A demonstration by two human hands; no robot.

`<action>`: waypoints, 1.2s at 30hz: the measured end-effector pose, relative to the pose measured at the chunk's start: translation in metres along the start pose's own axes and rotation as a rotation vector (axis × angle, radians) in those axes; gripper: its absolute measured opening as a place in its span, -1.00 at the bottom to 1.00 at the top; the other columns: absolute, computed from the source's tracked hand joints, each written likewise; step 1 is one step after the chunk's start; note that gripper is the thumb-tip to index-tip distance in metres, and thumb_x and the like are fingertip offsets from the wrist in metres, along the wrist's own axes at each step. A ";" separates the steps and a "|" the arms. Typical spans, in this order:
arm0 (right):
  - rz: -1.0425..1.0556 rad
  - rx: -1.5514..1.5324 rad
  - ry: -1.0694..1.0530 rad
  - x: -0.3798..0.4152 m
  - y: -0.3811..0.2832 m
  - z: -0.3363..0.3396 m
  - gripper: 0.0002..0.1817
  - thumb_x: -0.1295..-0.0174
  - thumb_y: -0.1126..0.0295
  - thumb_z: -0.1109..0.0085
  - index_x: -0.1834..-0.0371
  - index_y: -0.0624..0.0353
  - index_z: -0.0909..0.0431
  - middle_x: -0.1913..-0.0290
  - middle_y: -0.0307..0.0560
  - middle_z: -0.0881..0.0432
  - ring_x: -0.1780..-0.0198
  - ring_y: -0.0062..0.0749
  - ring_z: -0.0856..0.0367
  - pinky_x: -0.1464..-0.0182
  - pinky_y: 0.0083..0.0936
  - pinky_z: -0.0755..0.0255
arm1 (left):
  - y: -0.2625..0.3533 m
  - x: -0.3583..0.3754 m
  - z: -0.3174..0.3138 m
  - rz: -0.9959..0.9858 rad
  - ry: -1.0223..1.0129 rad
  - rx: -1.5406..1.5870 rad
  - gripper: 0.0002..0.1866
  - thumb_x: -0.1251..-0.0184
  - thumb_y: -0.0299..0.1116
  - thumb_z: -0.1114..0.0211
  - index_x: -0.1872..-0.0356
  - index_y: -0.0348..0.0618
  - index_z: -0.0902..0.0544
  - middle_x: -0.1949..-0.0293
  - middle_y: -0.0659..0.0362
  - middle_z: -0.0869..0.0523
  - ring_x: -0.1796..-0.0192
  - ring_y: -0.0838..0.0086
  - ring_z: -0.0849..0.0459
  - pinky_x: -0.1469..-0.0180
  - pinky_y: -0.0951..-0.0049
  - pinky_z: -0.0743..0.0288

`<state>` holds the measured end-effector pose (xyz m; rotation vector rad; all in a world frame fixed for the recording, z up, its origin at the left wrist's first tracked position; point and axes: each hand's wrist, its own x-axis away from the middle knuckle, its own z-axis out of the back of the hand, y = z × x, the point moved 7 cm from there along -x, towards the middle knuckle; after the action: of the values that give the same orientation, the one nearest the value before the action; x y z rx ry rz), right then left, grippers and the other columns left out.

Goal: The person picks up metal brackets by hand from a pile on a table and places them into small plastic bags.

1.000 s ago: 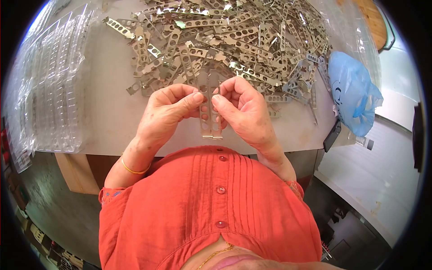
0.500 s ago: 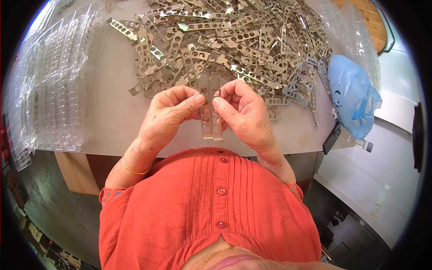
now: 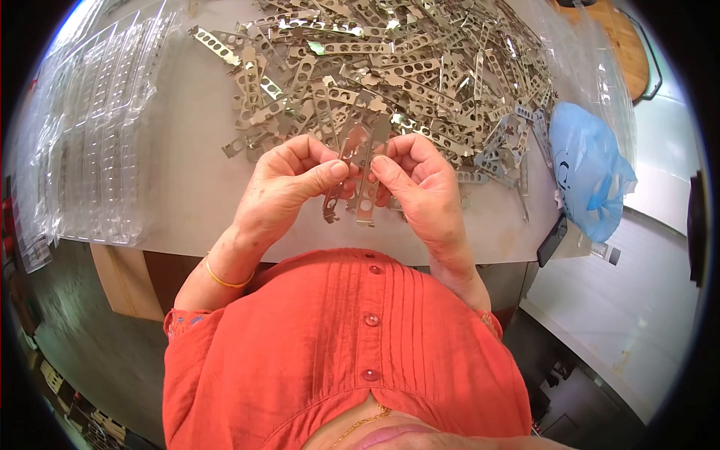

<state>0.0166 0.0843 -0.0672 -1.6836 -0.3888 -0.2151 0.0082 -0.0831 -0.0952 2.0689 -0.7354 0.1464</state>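
My left hand [image 3: 289, 184] pinches a thin metal bracket [image 3: 331, 204] between thumb and fingers; it is turned partly edge-on and looks darker. In my right hand [image 3: 422, 187] is a second metal bracket [image 3: 367, 201] with a row of round holes, its flat face towards me and its bent end pointing at my body. The two brackets are held side by side above the near edge of the table, their upper ends close together. Fingers hide the middle of both. Just beyond my hands lies a large heap of similar perforated brackets [image 3: 405, 71].
Stacked clear plastic trays [image 3: 101, 142] lie on the table's left, and more clear plastic [image 3: 592, 67] is at the far right. A blue plastic bag [image 3: 589, 161] sits at the right edge beside a dark phone-like object [image 3: 552, 240]. The white tabletop [image 3: 191, 180] ends just before my body.
The two brackets, which were parallel and flat towards me, are now turned apart at their near ends. The left one has rotated onto its edge.
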 end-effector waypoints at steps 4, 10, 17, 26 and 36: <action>-0.006 0.014 -0.009 0.001 -0.001 -0.003 -0.84 -0.48 0.39 -0.22 0.06 0.23 -0.49 0.30 -0.22 -0.68 0.33 -0.65 -0.62 0.29 -0.63 -0.52 | -0.002 0.000 0.006 0.019 -0.002 -0.080 -0.82 -0.43 -0.35 -0.43 0.22 -0.15 -0.58 0.23 0.15 -0.78 0.21 0.52 -0.76 0.25 0.57 -0.52; 0.007 -0.061 -0.035 0.002 -0.006 -0.010 -0.86 -0.51 0.39 -0.16 0.06 0.23 -0.48 0.27 -0.16 -0.69 0.31 -0.60 -0.65 0.26 -0.60 -0.58 | 0.004 0.002 0.005 -0.006 0.066 -0.050 -0.78 -0.44 -0.36 -0.40 0.05 -0.10 -0.54 0.16 0.19 -0.76 0.17 0.57 -0.77 0.36 0.66 -0.43; -0.004 -0.078 -0.060 -0.001 0.001 -0.017 -0.86 -0.53 0.39 -0.14 0.10 0.25 -0.48 0.27 -0.12 -0.70 0.32 -0.55 -0.68 0.26 -0.56 -0.64 | 0.010 0.005 0.001 -0.072 0.162 -0.229 -0.76 -0.51 -0.37 -0.29 -0.09 -0.17 -0.54 0.08 0.27 -0.69 0.14 0.66 -0.69 0.33 0.64 -0.44; -0.035 -0.049 -0.022 -0.002 0.009 -0.018 -0.84 -0.53 0.39 -0.14 0.13 0.28 -0.48 0.31 -0.14 -0.70 0.34 -0.56 -0.69 0.27 -0.56 -0.64 | -0.004 0.003 -0.002 -0.034 0.101 -0.067 -0.83 -0.58 -0.41 -0.21 -0.06 -0.17 -0.54 0.13 0.26 -0.68 0.17 0.67 -0.63 0.17 0.60 -0.53; -0.013 0.065 -0.027 0.001 0.011 -0.022 -0.86 -0.54 0.41 -0.11 0.05 0.28 -0.55 0.28 -0.16 -0.73 0.29 -0.61 -0.70 0.25 -0.59 -0.65 | -0.001 0.003 -0.005 -0.030 0.044 -0.079 -0.87 -0.59 -0.33 -0.24 0.04 -0.14 -0.55 0.33 0.29 -0.65 0.37 0.68 -0.52 0.39 0.58 -0.43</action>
<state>0.0234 0.0611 -0.0737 -1.6215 -0.4228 -0.1881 0.0118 -0.0801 -0.0915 1.9941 -0.6731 0.1429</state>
